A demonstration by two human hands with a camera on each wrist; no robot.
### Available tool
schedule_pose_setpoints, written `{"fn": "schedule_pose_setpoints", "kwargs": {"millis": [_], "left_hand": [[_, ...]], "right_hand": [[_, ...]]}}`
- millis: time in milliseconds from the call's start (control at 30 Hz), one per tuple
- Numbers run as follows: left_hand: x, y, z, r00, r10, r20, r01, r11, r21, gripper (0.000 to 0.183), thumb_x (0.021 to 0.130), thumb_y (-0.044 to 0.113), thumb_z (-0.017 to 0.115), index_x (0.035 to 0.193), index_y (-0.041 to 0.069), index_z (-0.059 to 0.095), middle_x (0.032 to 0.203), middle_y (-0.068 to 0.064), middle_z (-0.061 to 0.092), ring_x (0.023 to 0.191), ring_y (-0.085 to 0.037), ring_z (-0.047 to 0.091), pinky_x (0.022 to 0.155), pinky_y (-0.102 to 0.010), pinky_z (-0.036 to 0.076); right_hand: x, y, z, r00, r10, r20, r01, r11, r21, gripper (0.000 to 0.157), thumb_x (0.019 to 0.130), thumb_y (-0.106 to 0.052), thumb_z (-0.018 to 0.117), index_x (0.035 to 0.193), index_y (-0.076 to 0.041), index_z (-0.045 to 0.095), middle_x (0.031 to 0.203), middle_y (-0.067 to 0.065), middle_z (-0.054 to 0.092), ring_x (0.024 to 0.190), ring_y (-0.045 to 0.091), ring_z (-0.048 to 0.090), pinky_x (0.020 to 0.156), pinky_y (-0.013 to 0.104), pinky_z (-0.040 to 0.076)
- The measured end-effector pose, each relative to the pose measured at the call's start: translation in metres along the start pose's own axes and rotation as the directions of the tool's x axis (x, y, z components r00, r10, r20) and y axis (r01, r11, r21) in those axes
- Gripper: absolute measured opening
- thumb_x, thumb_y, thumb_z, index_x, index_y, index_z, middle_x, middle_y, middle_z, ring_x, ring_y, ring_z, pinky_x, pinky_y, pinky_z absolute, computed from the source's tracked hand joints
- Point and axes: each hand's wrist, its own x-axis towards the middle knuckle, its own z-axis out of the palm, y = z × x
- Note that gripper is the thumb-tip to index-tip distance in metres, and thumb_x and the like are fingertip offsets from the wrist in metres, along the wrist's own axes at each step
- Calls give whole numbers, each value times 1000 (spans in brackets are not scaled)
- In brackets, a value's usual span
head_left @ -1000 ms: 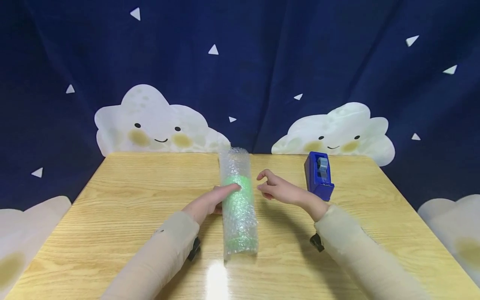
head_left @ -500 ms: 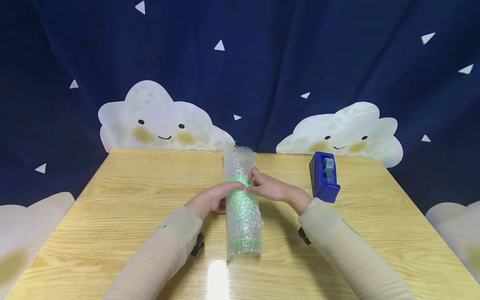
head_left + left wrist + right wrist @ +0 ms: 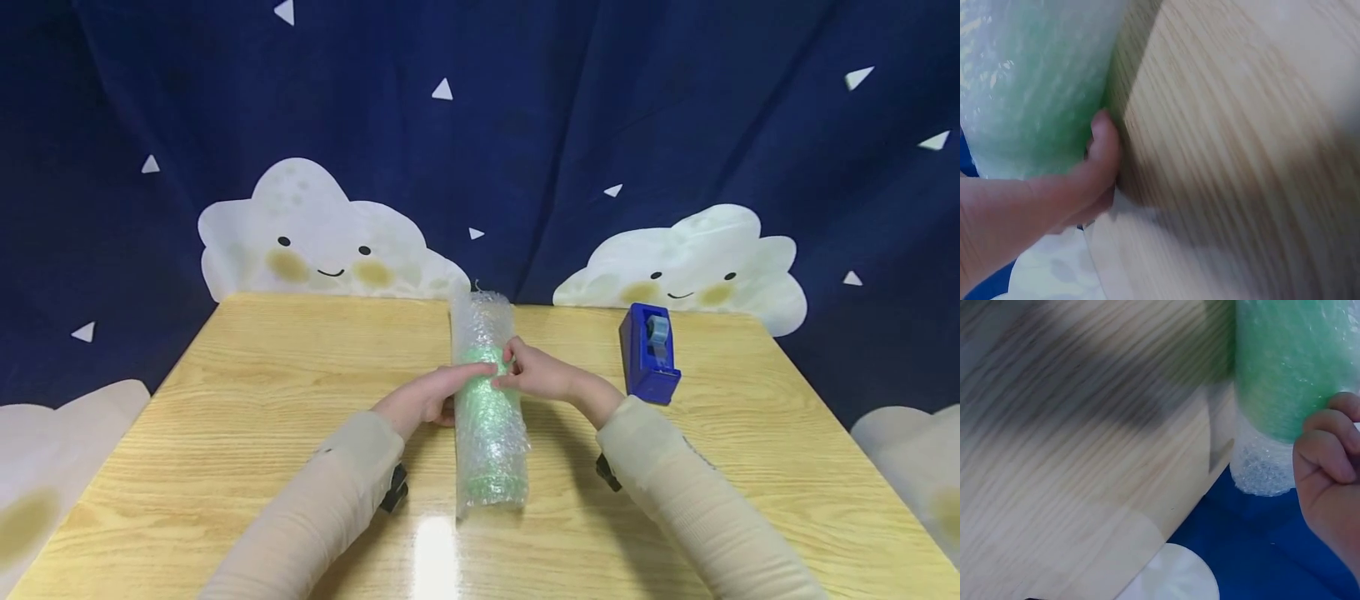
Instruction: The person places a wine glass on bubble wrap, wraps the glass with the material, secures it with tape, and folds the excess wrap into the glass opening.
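Observation:
A green cylinder (image 3: 489,408) wrapped in clear bubble wrap (image 3: 484,317) lies lengthwise on the wooden table, its wrap running past the green at the far end. My left hand (image 3: 435,390) holds it from the left, one digit reaching across the top. In the left wrist view its curled fingers (image 3: 1105,140) sit low beside the roll, near the tabletop. From the right, my right hand (image 3: 546,375) touches the top, fingertips close to the left hand's. Its fingers (image 3: 1322,450) are bent in the right wrist view; whether anything thin is pinched between them is hidden.
A blue tape dispenser (image 3: 651,354) with a roll of tape stands at the back right of the table (image 3: 300,358). Behind the table's far edge hangs a dark blue curtain (image 3: 510,125) with clouds and white triangles.
My right hand has moved left from beside the roll onto its top, then stayed there. My left hand keeps its hold. The head view has shifted slightly.

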Motion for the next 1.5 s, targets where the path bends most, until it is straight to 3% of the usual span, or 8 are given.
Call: {"fn": "schedule_pose_setpoints", "kwargs": {"millis": [100,267,433,533,1033,1500], "left_hand": [[0,-1,-3,1000,7,29,-8,1000,20,71,80,53,63,133,9,43,118,-12,52,98,-22,53,78,-35,50],[0,-4,-5,997,52,64,-54,998,32,74,79,39,70,136,4,39,131,-13,47,110,-27,52,88,-41,50],[-1,-6,-2,996,78,39,-80,996,37,74,81,36,68,137,-1,36,130,-16,49,110,-28,55,93,-43,49],[-1,-6,0,997,80,4,-80,995,55,78,79,37,68,137,-2,33,130,-17,48,108,-27,56,93,-44,50],[-1,-6,4,997,72,-36,-71,997,33,87,77,34,68,140,-4,22,135,-20,36,112,-29,52,95,-46,48],[-4,-4,6,998,58,-37,-57,998,21,85,77,32,66,140,-4,21,134,-20,37,108,-29,54,94,-43,49]], "right_hand": [[-1,3,1,1000,13,-4,-13,1000,25,30,91,-15,58,99,-2,33,64,-2,34,57,11,32,57,23,31],[-2,9,0,1000,-22,20,20,995,99,26,92,-13,55,100,-1,33,61,-4,33,53,9,29,54,22,29],[-4,20,-3,992,-6,124,-28,962,271,17,95,-8,44,102,-4,29,57,-2,35,45,9,23,46,22,21],[-5,23,-4,989,-7,146,-38,952,302,16,95,-7,42,103,-5,28,58,-1,37,44,9,23,45,22,20],[-4,23,0,995,-52,81,22,943,333,20,94,0,43,104,-3,26,57,-3,35,43,6,24,43,19,20],[-5,20,-2,995,18,98,-44,963,265,26,94,-6,46,111,-1,26,58,-2,45,43,7,26,44,21,21]]}}
